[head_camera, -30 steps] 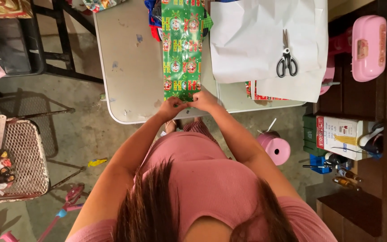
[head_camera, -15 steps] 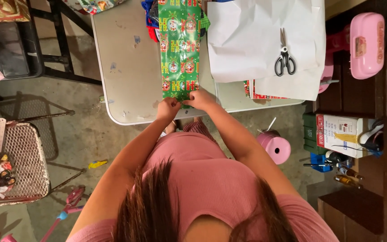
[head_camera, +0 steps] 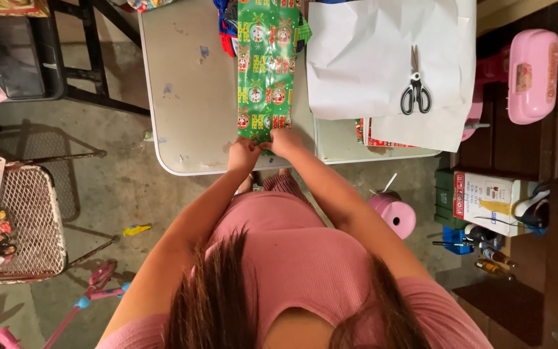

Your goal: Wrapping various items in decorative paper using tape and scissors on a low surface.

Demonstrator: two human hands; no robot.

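Grey-white folding plastic table [head_camera: 188,97]: scuffed top, near edge toward the person; bears all wrapping items.

Large white sheet of paper [head_camera: 369,64]: spread over the table's right half, overhanging the right edge. Well apart from the hands.

Long green parcel in patterned festive wrapping paper [head_camera: 265,71]: lies lengthwise down the middle of the table, near end at the table's near edge. Both hands work at this end.

Left hand [head_camera: 243,155]: fingers curled together, pressed on the parcel's near-left corner; whether it pinches a flap cannot be told.

Right hand [head_camera: 285,141]: fingers bunched and closed on the near-right corner of the paper, touching the left hand's side.

Black-handled steel scissors [head_camera: 415,87]: closed, lying on the white sheet, well apart from both hands.

Handling note, as judgement: the end fold seems in hand. It goes best with the paper drawn taut against the parcel end, both corners creased evenly, one hand kept pressed down so the flap does not spring open.
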